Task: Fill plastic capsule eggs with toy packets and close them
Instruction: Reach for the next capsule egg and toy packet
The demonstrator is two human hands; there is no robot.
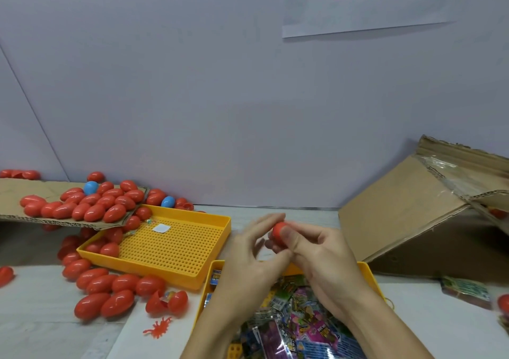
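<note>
A red egg (278,234) is in the middle of the frame, a little to the right, held above the table (41,331). The right hand (325,259) grips it, with the thumb lying across its front and the other fingers curled behind. The left hand (253,254) is just beside the egg on the left; its fingers are spread and a little blurred, and I cannot tell if they touch the egg.

Under both hands, at the bottom centre, stands a yellow tray (369,273) full of colourful packets (297,314). To the left of it is a second yellow tray (192,276) with a perforated bottom. It holds a few red eggs in its left corner and a small white paper (162,228).

In the lower left, many closed eggs (110,284) lie on the table. One open egg (166,302) is near them with something colourful inside, and a small red toy bug (158,328) lies just below it.

In the left middle of the frame, a cardboard sheet (16,193) carries a heap of red eggs, with two blue eggs (91,187) among and beside them.

At the right, a cardboard box (413,215) lies tilted on the table. One more packet (465,289) lies below it, near the right edge.
</note>
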